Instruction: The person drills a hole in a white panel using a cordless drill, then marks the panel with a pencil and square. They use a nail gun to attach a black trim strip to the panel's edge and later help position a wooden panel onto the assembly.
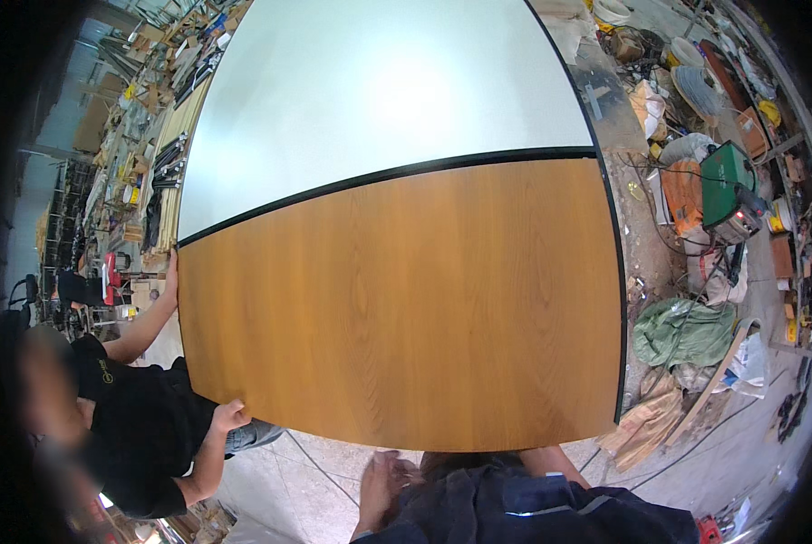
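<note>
In front of me lies a large wood-grain panel (397, 308) with dark edging on its far and right sides. My left hand (386, 479) is just below the panel's near edge, apart from it as far as I can see; motion smears its fingers. On the other side of my body, my right forearm (551, 462) reaches to the near edge, and the hand itself is hidden beneath or behind the panel. A co-worker's hand (230, 416) grips the near left corner, while the co-worker's other hand (172, 272) rests along the left edge.
Beyond the wood panel stretches a glossy white panel (379, 100) with a black border. To the right stand a green machine (728, 186) with cables and a crumpled green cloth (685, 332). Wood strips (175, 145) and cluttered materials line the left. The co-worker in black (143, 426) stands close at left.
</note>
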Demonstrator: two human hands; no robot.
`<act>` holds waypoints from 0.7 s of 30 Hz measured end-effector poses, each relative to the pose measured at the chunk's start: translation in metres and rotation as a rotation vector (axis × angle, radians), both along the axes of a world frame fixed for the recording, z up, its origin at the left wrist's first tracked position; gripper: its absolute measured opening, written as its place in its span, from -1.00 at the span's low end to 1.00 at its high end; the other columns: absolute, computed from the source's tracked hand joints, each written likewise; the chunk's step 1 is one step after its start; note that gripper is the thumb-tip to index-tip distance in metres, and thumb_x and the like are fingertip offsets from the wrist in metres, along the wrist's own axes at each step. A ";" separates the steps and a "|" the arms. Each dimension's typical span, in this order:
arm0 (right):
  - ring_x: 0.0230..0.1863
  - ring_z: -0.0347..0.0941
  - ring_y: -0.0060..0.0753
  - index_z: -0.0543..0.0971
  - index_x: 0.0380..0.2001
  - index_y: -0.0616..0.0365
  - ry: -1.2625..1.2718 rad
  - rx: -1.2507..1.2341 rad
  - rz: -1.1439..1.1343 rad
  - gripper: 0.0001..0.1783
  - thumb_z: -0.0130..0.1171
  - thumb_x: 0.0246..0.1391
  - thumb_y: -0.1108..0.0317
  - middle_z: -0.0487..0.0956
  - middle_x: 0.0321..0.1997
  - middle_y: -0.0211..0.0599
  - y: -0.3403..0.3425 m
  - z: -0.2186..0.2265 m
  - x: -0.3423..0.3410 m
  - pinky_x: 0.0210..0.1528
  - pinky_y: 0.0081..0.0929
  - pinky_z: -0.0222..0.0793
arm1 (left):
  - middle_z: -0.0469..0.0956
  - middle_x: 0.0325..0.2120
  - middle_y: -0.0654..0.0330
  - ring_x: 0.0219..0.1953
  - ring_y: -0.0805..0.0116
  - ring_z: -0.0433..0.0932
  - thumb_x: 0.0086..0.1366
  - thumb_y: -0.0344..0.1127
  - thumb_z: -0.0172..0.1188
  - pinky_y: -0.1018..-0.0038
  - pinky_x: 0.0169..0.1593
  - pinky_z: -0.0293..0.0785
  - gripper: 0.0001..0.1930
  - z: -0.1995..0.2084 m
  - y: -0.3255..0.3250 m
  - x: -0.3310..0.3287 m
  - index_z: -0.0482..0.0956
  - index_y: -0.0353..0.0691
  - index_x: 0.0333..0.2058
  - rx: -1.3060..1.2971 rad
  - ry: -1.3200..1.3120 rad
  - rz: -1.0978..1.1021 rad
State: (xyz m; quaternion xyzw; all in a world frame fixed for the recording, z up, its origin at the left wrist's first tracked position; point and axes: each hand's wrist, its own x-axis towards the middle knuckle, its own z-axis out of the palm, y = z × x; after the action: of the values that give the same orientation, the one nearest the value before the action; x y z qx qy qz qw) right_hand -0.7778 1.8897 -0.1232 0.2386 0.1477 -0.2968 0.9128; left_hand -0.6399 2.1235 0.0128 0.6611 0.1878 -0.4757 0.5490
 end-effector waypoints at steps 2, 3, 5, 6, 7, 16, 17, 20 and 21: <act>0.41 0.29 0.04 0.36 0.34 0.02 0.001 0.002 0.017 -0.31 -0.07 0.37 -0.22 0.44 0.38 -0.18 0.001 -0.001 -0.001 0.46 0.12 0.15 | 0.63 -0.27 -0.15 -0.28 0.08 0.67 0.57 0.19 -0.14 0.24 -0.17 0.66 -0.32 0.016 -0.051 -0.008 0.40 -0.50 0.06 -0.107 0.039 0.012; 0.41 0.29 0.04 0.36 0.34 0.02 0.005 -0.001 0.019 -0.31 -0.07 0.37 -0.22 0.44 0.38 -0.18 0.001 -0.001 -0.003 0.46 0.12 0.14 | 0.64 -0.30 -0.15 -0.31 0.10 0.68 0.57 0.20 -0.16 0.27 -0.21 0.67 -0.31 0.019 -0.075 -0.008 0.43 -0.51 0.04 -0.127 -0.022 -0.040; 0.41 0.29 0.04 0.36 0.34 0.02 -0.014 0.003 0.036 -0.31 -0.07 0.37 -0.22 0.44 0.38 -0.18 0.000 -0.004 -0.002 0.46 0.12 0.14 | 0.65 -0.34 -0.13 -0.38 0.14 0.68 0.57 0.21 -0.17 0.30 -0.27 0.66 -0.30 0.012 -0.081 -0.012 0.47 -0.51 -0.01 -0.041 -0.048 -0.016; 0.41 0.29 0.04 0.36 0.34 0.02 -0.003 0.005 0.010 -0.31 -0.07 0.37 -0.22 0.44 0.38 -0.18 0.001 -0.001 -0.006 0.47 0.12 0.14 | 0.66 -0.36 -0.12 -0.41 0.16 0.67 0.57 0.22 -0.18 0.32 -0.30 0.66 -0.29 0.013 -0.084 -0.011 0.49 -0.51 -0.04 0.013 -0.049 -0.029; 0.42 0.29 0.04 0.36 0.34 0.02 -0.015 0.009 0.010 -0.31 -0.06 0.37 -0.22 0.44 0.38 -0.18 -0.003 -0.004 -0.002 0.47 0.12 0.14 | 0.65 -0.39 -0.11 -0.43 0.17 0.67 0.57 0.22 -0.19 0.34 -0.33 0.65 -0.29 0.013 -0.086 -0.009 0.50 -0.51 -0.05 0.022 -0.055 -0.026; 0.42 0.28 0.05 0.36 0.34 0.01 -0.085 -0.003 -0.012 -0.31 -0.05 0.36 -0.22 0.44 0.38 -0.17 -0.008 -0.007 0.001 0.48 0.11 0.12 | 0.64 -0.43 -0.07 -0.46 0.17 0.65 0.57 0.22 -0.16 0.32 -0.31 0.64 -0.30 0.009 -0.093 -0.008 0.51 -0.49 -0.06 -0.002 -0.043 0.022; 0.42 0.28 0.05 0.36 0.34 0.01 -0.092 -0.005 -0.011 -0.31 -0.05 0.36 -0.22 0.44 0.38 -0.17 -0.008 -0.008 0.003 0.48 0.11 0.12 | 0.64 -0.42 -0.08 -0.45 0.16 0.65 0.57 0.21 -0.16 0.31 -0.30 0.64 -0.31 0.010 -0.094 -0.007 0.50 -0.49 -0.05 -0.001 -0.032 0.031; 0.42 0.28 0.05 0.36 0.34 0.01 -0.124 -0.018 -0.002 -0.31 -0.05 0.36 -0.22 0.43 0.39 -0.17 -0.006 -0.004 0.001 0.49 0.11 0.11 | 0.65 -0.37 -0.09 -0.40 0.14 0.66 0.57 0.19 -0.16 0.30 -0.27 0.65 -0.33 0.014 -0.089 -0.006 0.49 -0.48 -0.02 -0.042 0.001 0.051; 0.43 0.28 0.05 0.36 0.34 0.01 -0.132 -0.025 0.003 -0.31 -0.05 0.36 -0.22 0.43 0.39 -0.17 -0.004 -0.001 -0.001 0.49 0.11 0.11 | 0.66 -0.35 -0.10 -0.38 0.14 0.67 0.58 0.18 -0.16 0.30 -0.26 0.65 -0.34 0.016 -0.087 -0.005 0.49 -0.48 -0.01 -0.064 0.012 0.047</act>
State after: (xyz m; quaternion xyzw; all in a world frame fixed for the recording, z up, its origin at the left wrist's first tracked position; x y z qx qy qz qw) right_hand -0.7788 1.8862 -0.1247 0.2461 0.0837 -0.2806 0.9239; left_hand -0.6450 2.0365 0.0285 0.6356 0.1913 -0.4722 0.5800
